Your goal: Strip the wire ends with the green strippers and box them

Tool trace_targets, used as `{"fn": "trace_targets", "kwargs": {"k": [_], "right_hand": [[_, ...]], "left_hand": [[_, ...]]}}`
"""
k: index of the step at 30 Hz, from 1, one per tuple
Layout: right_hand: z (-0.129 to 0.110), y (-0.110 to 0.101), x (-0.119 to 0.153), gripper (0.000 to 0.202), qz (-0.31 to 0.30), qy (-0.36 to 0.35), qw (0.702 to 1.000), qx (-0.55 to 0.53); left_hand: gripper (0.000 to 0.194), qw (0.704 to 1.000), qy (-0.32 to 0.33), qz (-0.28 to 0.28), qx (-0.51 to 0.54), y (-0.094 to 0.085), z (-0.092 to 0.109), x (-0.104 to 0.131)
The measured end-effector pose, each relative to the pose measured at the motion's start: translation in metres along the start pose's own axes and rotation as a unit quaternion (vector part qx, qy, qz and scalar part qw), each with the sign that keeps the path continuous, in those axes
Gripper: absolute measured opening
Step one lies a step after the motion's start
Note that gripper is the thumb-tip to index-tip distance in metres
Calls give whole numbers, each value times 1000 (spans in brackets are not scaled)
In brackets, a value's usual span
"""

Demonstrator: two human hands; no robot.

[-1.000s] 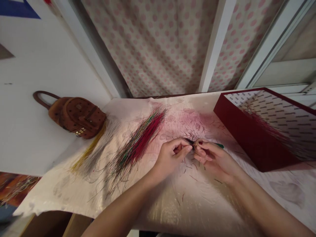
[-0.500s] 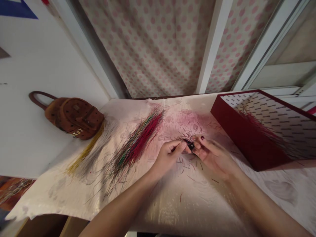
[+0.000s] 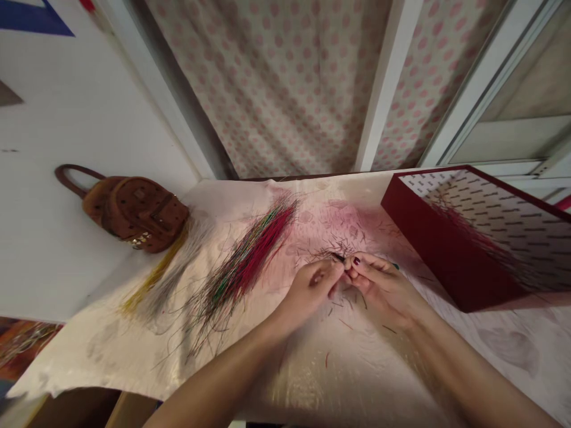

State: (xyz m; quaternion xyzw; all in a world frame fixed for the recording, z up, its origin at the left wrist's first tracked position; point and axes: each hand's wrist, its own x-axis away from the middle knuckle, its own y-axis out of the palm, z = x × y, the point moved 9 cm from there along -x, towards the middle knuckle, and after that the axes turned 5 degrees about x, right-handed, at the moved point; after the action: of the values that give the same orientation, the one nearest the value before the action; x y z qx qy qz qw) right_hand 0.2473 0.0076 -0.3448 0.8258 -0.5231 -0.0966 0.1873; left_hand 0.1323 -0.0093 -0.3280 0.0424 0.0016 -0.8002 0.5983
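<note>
My right hand [image 3: 381,282] is closed round a small pair of black pliers [image 3: 338,257], mostly hidden by the fingers. Their dark tip points up and left, and a bit of green shows behind the knuckles. Touching the right fingertips, my left hand [image 3: 314,288] is closed in a pinch; what lies in it is too small to make out. Short cut bits of thin wire [image 3: 352,238] are scattered on the cloth around both hands. Left of them lies a long bundle of red, green and dark wires [image 3: 254,255].
A dark red box [image 3: 423,244] with a patterned lining stands at right, holding more thin strands. At left, a brown backpack [image 3: 138,214] leans by the wall, with yellow strands [image 3: 154,279] and grey strands [image 3: 181,267] before it. A pale cloth [image 3: 111,351] covers the table.
My hands have come closer together, and the right fingers have turned over the pliers. Less of the black tool shows now, and a green bit has appeared behind the right hand.
</note>
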Motion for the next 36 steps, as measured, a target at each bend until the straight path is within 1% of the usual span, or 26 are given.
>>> {"fn": "trace_targets", "kwargs": {"k": [3,6,10,12,13,17,22,25,27,29,31,32,33,34,35,36], "right_hand": [[4,2,2,19,-21,24,999,22],[10,12,4,21,-58,53,996,29],[16,21,5,18,-73,76,994,-5],[19,22,5,17,-73,90,993,-23],[21,22,5,17,-72,97,992,-28],[25,21,7,18,-78,118,990,-20],[26,20,10,20,-93,123,988,17],[26,23,13,24,-117,128,984,48],[24,26,13,29,-135,120,981,77],[19,29,13,34,-154,106,975,119],[8,27,13,38,-155,86,969,175],[-2,22,14,39,-138,68,965,215],[-18,12,16,37,-102,39,959,263],[-38,-2,19,35,-48,2,945,324],[-67,-22,26,31,41,-58,916,394],[-101,-44,40,26,149,-123,868,457]], "left_hand": [[34,998,34,46,18,-12,4,-3],[30,997,24,33,71,-11,0,-5],[25,984,-7,9,177,-2,-6,-5],[24,978,-19,19,205,-3,-8,-5],[24,976,-21,34,214,-6,-8,-4],[25,963,-4,120,243,-30,-3,-4],[25,940,3,152,306,-54,2,-7],[24,917,29,194,349,-80,8,-8],[23,903,52,227,361,-98,12,-8],[21,891,74,258,366,-113,17,-7],[20,895,82,263,350,-117,20,-7],[20,906,83,256,327,-115,22,-7],[22,920,81,246,294,-112,23,-8],[25,935,77,236,255,-107,24,-7],[28,947,72,228,213,-103,24,-7],[31,956,67,225,176,-99,23,-7]]}}
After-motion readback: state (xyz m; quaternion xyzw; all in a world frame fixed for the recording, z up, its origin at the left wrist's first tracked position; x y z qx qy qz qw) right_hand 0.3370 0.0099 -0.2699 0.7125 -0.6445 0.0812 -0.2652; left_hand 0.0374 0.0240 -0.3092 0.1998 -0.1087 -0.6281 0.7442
